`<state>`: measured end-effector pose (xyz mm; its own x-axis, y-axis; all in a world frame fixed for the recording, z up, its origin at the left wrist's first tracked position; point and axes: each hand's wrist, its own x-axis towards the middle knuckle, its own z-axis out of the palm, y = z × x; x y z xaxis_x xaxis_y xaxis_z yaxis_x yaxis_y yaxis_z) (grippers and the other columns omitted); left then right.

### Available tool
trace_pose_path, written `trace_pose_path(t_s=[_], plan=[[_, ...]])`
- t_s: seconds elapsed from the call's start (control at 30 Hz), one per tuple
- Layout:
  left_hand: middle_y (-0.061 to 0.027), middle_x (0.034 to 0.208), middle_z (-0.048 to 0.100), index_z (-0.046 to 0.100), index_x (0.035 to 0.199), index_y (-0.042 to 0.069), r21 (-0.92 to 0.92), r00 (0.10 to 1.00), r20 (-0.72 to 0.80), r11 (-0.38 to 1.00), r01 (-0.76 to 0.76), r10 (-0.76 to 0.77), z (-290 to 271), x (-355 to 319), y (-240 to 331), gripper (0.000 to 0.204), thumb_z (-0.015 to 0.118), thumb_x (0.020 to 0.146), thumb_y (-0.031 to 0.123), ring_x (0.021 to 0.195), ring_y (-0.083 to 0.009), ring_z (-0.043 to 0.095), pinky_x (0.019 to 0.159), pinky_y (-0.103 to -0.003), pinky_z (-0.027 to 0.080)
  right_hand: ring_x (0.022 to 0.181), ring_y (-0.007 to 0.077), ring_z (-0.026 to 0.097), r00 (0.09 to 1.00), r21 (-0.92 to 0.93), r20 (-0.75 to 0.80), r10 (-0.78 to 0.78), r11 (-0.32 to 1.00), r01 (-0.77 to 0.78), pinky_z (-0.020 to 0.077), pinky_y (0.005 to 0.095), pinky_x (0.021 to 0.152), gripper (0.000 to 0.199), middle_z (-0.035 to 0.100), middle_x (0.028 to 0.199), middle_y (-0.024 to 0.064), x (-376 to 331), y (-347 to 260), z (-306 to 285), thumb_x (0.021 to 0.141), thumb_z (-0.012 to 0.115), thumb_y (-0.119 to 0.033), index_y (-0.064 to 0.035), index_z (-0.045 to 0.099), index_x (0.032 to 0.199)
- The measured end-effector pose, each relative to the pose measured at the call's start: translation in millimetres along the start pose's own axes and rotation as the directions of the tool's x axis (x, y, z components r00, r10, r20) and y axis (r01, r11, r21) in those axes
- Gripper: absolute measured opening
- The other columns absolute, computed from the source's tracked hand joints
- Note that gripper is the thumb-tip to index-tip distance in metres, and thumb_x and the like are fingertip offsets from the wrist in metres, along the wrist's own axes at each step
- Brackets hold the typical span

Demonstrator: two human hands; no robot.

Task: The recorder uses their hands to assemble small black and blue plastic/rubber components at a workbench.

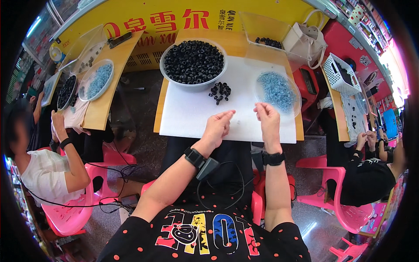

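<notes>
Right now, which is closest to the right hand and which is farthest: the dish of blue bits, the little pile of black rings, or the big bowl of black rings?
From the right hand:
1. Dish of blue bits, just above, slightly right.
2. Little pile of black rings, up and left on the white mat.
3. Big bowl of black rings, farthest, at the table's back left.

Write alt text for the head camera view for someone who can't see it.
A seated person's left hand and right hand pinch something tiny over a white mat. Ahead sit a bowl of black rings, a loose ring pile and a dish of blue bits.
</notes>
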<state>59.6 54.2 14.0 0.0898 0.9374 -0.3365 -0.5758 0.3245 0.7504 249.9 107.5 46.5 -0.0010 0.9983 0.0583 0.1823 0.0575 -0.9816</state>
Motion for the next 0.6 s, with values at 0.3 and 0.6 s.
trace_pose_path(t_s=[0.3,0.6], plan=[[0.0066,0.065,0.045,0.064,0.117,-0.001,0.205,0.997,-0.038,0.977,-0.063,0.072,-11.3,-0.9,10.3,0.024,0.061,0.100,0.016,0.053,-0.0044,0.036,0.050,-0.022,0.029,0.082,0.0339,0.067,0.954,-0.722,0.102,-0.282,0.639,0.266,0.0521,0.0412,0.077,0.018,0.069,0.097,0.0181,38.5,11.9,-69.8,0.090,0.067,-0.017,-0.0028,0.073,0.100],[-0.0121,0.111,0.063,0.050,0.135,-0.005,-0.229,0.991,0.005,0.965,0.129,-0.132,-35.1,-24.5,32.3,0.037,0.044,0.100,0.007,0.091,-0.0182,0.061,0.084,-0.028,0.050,0.088,0.0290,0.072,0.959,-0.672,0.283,0.024,0.718,0.180,0.0538,0.0365,0.082,0.024,0.074,0.093,0.0172,75.1,20.7,-69.2,0.086,0.069,-0.019,-0.0001,0.073,0.100]])
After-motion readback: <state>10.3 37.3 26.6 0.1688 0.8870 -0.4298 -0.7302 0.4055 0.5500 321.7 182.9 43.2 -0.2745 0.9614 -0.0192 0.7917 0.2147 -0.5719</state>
